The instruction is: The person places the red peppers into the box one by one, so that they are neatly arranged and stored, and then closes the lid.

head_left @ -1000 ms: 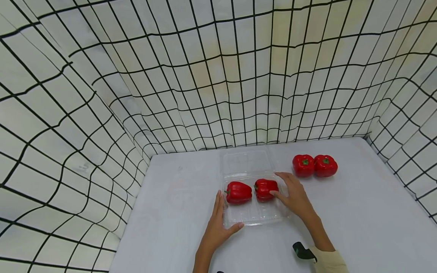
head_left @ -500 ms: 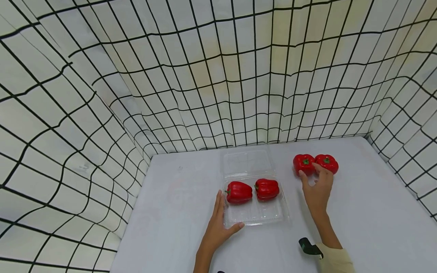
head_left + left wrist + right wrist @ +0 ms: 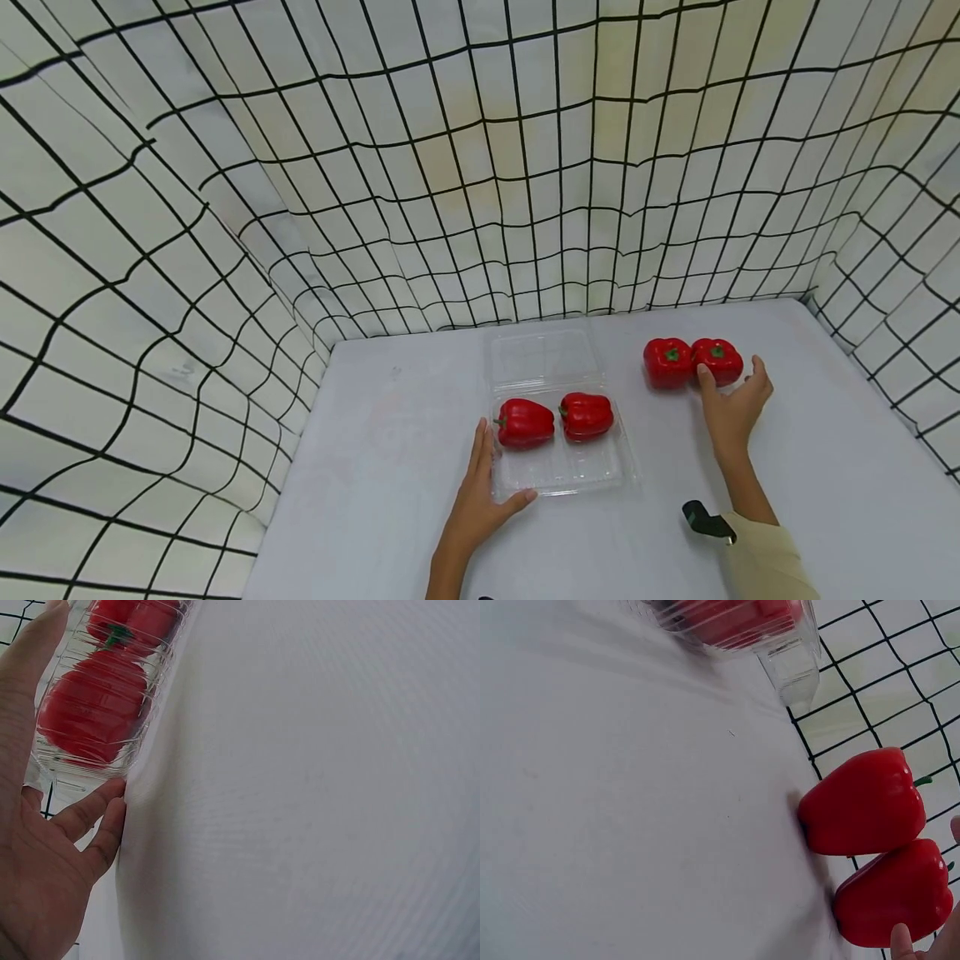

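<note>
Two red bell peppers lie on their sides in the back part of a clear plastic clamshell box, its lid folded back flat. My left hand rests at the box's front left corner, fingers straight along the left side and thumb along the front edge. Two more bell peppers stand upright side by side at the right, a left one and a right one. My right hand is spread at the right pepper, its thumb over the pepper's front and its other fingers apart from its right side.
A white table carries everything. Black netting over pale walls rises behind the table and on both sides. A dark device sits at the right sleeve.
My right hand has left the pepper in the box, passed over the left standing pepper and moved right to the other one. The left hand and the box have stayed put.
</note>
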Motion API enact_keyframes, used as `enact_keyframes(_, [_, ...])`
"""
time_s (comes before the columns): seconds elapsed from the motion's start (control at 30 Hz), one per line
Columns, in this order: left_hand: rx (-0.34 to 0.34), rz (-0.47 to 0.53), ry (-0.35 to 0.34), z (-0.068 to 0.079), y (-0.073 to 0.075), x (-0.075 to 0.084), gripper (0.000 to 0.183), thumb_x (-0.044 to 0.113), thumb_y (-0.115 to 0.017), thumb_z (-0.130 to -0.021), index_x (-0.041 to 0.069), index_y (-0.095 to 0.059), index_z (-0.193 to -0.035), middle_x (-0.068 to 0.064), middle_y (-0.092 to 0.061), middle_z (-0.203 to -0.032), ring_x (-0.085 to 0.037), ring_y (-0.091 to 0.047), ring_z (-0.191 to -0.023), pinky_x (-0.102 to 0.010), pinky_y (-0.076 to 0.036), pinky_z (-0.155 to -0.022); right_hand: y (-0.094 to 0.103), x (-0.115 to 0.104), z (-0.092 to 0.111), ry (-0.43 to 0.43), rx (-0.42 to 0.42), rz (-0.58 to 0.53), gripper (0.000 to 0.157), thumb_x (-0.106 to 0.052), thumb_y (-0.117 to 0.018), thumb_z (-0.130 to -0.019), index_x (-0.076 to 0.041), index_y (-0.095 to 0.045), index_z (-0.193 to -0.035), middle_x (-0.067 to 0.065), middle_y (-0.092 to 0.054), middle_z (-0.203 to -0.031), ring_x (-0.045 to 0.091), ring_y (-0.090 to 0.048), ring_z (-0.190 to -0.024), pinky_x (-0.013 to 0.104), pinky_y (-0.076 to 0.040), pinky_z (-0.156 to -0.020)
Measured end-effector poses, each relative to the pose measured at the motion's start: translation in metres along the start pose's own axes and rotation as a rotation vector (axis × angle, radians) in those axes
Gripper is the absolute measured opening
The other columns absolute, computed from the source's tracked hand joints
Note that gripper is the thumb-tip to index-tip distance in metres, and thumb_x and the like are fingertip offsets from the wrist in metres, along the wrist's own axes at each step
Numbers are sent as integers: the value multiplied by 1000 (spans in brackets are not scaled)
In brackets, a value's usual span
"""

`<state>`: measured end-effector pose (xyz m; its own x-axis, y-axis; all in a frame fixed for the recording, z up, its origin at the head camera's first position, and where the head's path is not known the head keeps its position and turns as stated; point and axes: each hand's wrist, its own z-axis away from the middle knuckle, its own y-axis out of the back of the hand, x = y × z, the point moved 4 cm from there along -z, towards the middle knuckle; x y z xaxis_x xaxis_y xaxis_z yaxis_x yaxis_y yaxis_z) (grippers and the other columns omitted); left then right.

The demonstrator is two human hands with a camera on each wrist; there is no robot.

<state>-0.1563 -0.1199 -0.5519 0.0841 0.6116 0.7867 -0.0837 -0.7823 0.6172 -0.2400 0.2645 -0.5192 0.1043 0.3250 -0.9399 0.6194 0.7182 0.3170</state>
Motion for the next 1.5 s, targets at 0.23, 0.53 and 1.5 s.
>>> enact_keyframes(0.23, [0, 0, 2, 3, 0, -2, 113, 59, -75, -75, 23, -8, -159, 8, -1, -166, -29, -29, -148, -52, -42, -107, -3, 7, -8, -48, -69, 43, 82, -33, -58, -96, -9, -9, -157, 16, -15, -161, 31, -13, -151, 58, -25, -119])
enact_keyframes(0.53, [1, 13, 4, 4, 0, -2, 115, 63, -74, -74, 26, -6, -158, 8, -2, -166, -30, -27, -149, -54, -40, -108, -5, 13, -13, -33, -73, 61, 81, -33, -59, -97, -7, -11, -156, 20, -18, -160, 34, -15, -150, 57, -24, -119])
enact_keyframes(1.5, [8, 26, -35, 1, 0, -3, 113, 57, -76, -75, 24, -7, -159, 8, -2, -166, -29, -27, -149, -51, -40, -109, 4, 21, -10, -130, 46, -6, 78, -45, -62, -93, -9, -25, -153, 11, -34, -155, 28, -32, -142, 50, -40, -113])
